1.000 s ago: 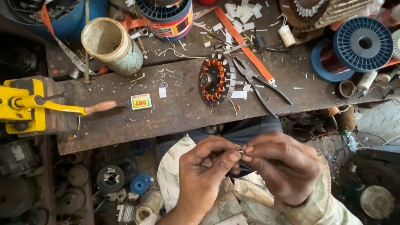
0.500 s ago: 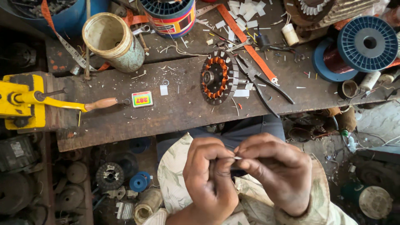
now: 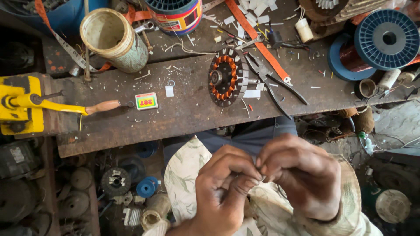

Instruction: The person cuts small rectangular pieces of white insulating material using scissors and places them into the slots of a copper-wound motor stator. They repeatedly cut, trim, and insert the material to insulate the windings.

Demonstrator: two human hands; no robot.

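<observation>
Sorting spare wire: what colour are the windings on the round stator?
Orange copper windings on the stator, seen in the head view.

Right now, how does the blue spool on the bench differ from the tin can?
The blue spool lies at the bench's right end, showing a flat ribbed face with a centre hole; the tin can stands at the left end, tilted, its open mouth showing an empty inside. The spool is bright blue plastic, the can dull and grimy. Both are round.

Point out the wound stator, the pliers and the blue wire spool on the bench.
wound stator (image 3: 225, 78), head view, on its central hub.
pliers (image 3: 262, 72), head view, near the pivot, just right of the stator.
blue wire spool (image 3: 386, 40), head view, on the ribbed top flange.
</observation>
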